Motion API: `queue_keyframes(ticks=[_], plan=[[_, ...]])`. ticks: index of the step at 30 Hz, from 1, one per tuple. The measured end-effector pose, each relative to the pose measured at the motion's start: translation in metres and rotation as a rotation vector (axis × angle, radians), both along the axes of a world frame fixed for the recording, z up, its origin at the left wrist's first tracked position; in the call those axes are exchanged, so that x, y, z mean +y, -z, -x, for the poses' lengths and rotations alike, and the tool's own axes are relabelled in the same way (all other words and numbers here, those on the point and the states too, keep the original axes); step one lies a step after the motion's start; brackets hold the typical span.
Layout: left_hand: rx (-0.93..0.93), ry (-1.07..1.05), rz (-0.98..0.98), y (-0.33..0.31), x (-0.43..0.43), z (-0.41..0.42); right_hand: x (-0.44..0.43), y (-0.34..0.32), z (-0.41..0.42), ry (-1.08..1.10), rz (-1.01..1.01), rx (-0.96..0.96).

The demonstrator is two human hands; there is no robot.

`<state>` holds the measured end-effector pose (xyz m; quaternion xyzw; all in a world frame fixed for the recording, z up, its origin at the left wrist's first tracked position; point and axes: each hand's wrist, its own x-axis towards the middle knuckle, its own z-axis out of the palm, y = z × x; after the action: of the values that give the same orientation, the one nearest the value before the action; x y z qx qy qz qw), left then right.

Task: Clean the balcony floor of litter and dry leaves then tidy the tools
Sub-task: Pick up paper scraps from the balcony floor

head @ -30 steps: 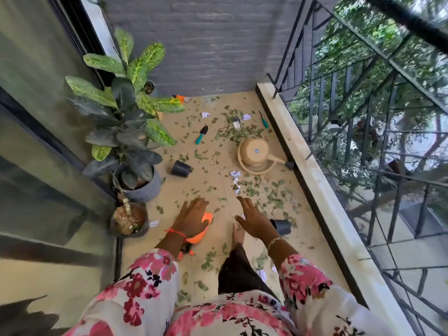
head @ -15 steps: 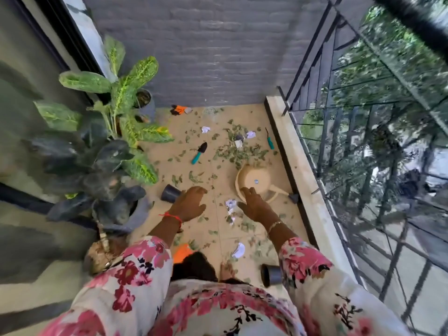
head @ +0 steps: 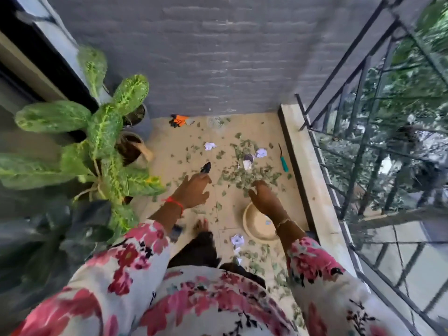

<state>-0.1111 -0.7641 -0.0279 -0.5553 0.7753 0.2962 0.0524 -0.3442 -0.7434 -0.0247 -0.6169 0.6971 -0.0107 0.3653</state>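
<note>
Dry leaves lie heaped on the tan balcony floor, with more scattered around. Crumpled paper scraps lie among them, another paper scrap near my foot. My left hand reaches forward with its fingers spread, over the handle of a small trowel whose black blade sticks out beyond the fingertips. My right hand stretches out flat, its fingertips touching the near edge of the leaf heap. Neither hand holds anything that I can see.
A beige watering can lies under my right forearm. A teal-handled tool lies by the stone ledge below the metal railing. An orange glove sits at the grey wall. Potted plants line the left side.
I have moved forward along the balcony. Both hands went from beside the small black pot and watering can to the trowel and the far leaf heap.
</note>
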Motion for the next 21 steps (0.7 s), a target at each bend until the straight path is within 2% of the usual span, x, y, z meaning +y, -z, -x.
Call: queue_keyframes(ticks=[8, 14, 19, 21], plan=[[-0.066, 0.046, -0.026, 0.024, -0.165, 0.01, -0.149, 0.024, 0.006, 0.179, 0.006, -0.063], [-0.206, 0.163, -0.073, 0.075, -0.291, 0.059, -0.252, 0.092, 0.036, 0.295, -0.086, -0.114], [-0.137, 0.196, -0.098, 0.158, -0.38, 0.1, -0.323, 0.173, 0.061, 0.395, -0.153, -0.106], [-0.181, 0.323, -0.088, 0.233, -0.412, 0.115, -0.352, 0.242, 0.07, 0.385, -0.23, -0.113]])
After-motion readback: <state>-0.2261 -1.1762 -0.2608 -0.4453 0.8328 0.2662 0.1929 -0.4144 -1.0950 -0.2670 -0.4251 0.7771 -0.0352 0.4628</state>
